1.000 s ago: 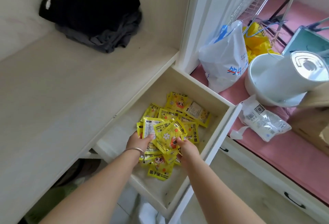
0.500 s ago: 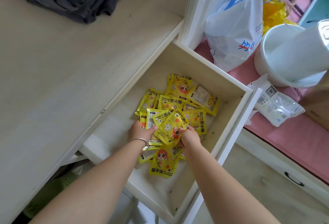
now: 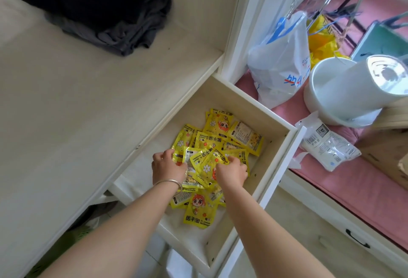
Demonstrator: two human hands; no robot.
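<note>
An open white drawer (image 3: 284, 151) holds a loose heap of several yellow hand-warmer packets (image 3: 218, 131). My left hand (image 3: 166, 167), with a silver bangle on the wrist, grips the left side of a bunch of packets (image 3: 204, 162) in the middle of the heap. My right hand (image 3: 231, 172) grips the same bunch from the right. One packet (image 3: 199, 210) with a cartoon face lies flat nearer to me, below both hands.
A pale shelf (image 3: 77, 112) runs along the left with folded dark clothes (image 3: 103, 10) at its back. Right of the drawer, on a pink surface (image 3: 375, 191), stand a white plastic bag (image 3: 280, 63), a white pot (image 3: 344, 92) and a sealed clear packet (image 3: 329, 145).
Both hands stay on the same bunch of packets, shifting slightly deeper into the drawer. The camera view swung down and back up.
</note>
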